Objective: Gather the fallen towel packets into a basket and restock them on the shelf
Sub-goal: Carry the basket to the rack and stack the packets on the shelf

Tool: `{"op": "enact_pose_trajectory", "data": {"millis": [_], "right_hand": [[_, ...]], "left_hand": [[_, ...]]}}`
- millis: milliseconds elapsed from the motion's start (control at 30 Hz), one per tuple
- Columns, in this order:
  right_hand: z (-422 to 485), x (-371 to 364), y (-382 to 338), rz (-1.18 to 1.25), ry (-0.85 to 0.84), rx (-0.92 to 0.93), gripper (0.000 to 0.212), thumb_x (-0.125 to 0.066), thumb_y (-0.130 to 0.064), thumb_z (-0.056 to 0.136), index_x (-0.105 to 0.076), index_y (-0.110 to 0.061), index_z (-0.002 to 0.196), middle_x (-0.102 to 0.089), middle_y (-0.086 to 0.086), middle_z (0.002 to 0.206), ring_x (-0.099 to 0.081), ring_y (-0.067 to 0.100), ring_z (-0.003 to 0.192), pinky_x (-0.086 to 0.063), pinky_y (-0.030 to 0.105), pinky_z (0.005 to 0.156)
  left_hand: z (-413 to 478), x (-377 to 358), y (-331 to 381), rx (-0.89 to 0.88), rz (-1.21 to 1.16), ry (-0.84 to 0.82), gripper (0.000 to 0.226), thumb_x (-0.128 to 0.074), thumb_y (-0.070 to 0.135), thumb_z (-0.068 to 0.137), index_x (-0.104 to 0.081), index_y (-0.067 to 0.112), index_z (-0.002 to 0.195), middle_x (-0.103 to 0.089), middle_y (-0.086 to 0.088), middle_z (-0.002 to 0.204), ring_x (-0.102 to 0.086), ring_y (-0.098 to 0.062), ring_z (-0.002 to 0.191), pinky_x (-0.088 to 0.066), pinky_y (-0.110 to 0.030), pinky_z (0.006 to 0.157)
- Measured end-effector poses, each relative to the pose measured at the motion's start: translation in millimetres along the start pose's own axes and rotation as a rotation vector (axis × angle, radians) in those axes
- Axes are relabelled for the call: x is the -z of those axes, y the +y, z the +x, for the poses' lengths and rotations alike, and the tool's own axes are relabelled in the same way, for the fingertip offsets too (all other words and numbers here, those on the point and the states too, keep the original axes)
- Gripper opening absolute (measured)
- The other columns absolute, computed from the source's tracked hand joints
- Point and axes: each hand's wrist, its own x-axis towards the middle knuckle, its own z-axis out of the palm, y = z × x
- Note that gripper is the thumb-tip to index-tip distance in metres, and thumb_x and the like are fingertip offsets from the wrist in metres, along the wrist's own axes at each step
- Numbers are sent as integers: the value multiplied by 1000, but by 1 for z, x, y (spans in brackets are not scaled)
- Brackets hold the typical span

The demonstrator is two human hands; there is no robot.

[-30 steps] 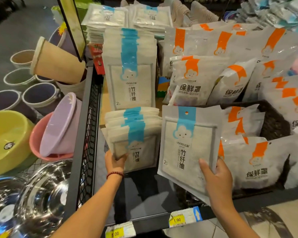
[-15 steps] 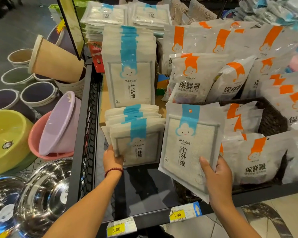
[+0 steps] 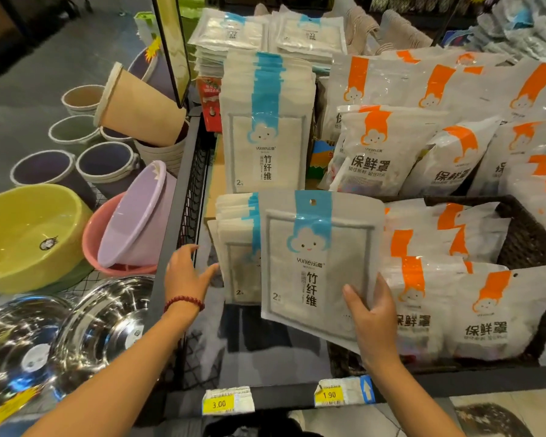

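My right hand (image 3: 372, 320) grips a white towel packet (image 3: 316, 263) with a blue cloud label, holding it upright in front of a short stack of the same packets (image 3: 234, 247) on the dark shelf (image 3: 265, 357). My left hand (image 3: 186, 275) hovers open at the stack's left edge, fingertips near its lower corner. A taller stack of blue-label packets (image 3: 265, 121) stands behind. The dark woven basket (image 3: 524, 234) sits on the shelf to the right, filled with orange-label packets (image 3: 483, 310).
More orange-label packets (image 3: 388, 146) fill the shelf's right. A black mesh side panel (image 3: 196, 184) bounds the shelf on the left. Beyond it are plastic basins (image 3: 22, 231), buckets (image 3: 108, 165) and steel bowls (image 3: 101, 326). Price tags (image 3: 344, 394) line the front edge.
My right hand moved its packet left, in front of the short stack. My left hand let go of the stack and drew back to its left side, fingers open.
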Motion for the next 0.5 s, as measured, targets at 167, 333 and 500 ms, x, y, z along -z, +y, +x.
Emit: {"op": "enact_pose_trajectory", "data": {"millis": [167,333,500], "right_hand": [[18,-48,27,-12,-191,-66,34,-59,-8,90,-56,-40,102,-64,-20,101,-61,-2,98,-51,15,76],[32,-87,62,-19,-131,-118,20,-61,-10,90,-61,-30,93,-66,-7,91,-63,10,85,-51,21,70],[33,-102,111,-499,8,-291,15,-64,-19,88,-61,-5,86,-57,21,110,-52,27,96,-41,34,77]], "left_hand": [[-4,33,-29,84,262,13,64,-83,31,67,-50,7,116,-55,-17,115,-51,-35,104,-47,-47,88],[-14,35,-47,268,201,-130,62,-69,24,81,-37,14,133,-63,-14,114,-61,-35,98,-49,-39,76],[-14,31,-49,275,274,-62,50,-62,12,83,-38,10,128,-63,-15,96,-60,-33,80,-43,-34,63]]}}
